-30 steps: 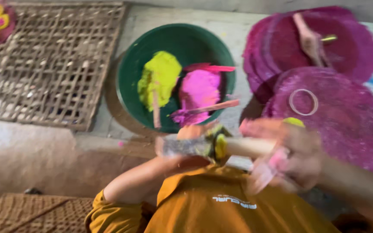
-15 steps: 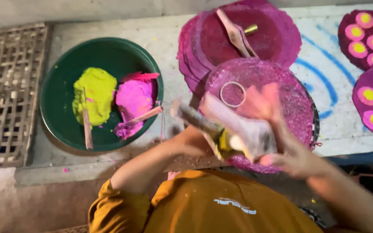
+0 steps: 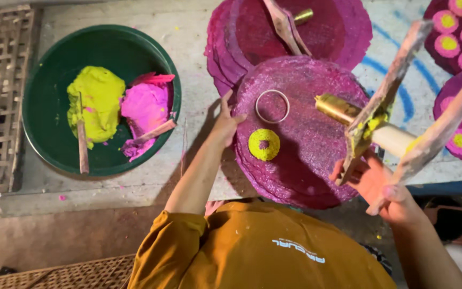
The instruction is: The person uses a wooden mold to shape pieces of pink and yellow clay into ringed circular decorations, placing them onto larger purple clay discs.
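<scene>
Discs of magenta, rough-textured material are lying stacked [image 3: 300,160] on the worktop [image 3: 199,32], and the top one is carrying a yellow ring of paste [image 3: 264,144] with a thin metal hoop [image 3: 272,106] just above it. The left hand [image 3: 225,120] is resting spread on the left rim of that top disc, fingers touching it and gripping nothing. The right hand [image 3: 383,187] is hovering off the disc's right edge, closed around a brass-tipped cylinder tool [image 3: 367,124] together with two paste-smeared wooden sticks [image 3: 386,91], all held above the disc rather than touching it. Paste is clinging to the tool and sticks, so a drip could be landing on the clean magenta surface and spoiling it; the crowded grip also looks unsteady, and a stick could be slipping out onto the wet yellow ring. Further left, a green basin [image 3: 44,96] is holding lumps of yellow and pink paste, and finished discs with yellow-centred pink dots [image 3: 458,32] are lying at the right.
</scene>
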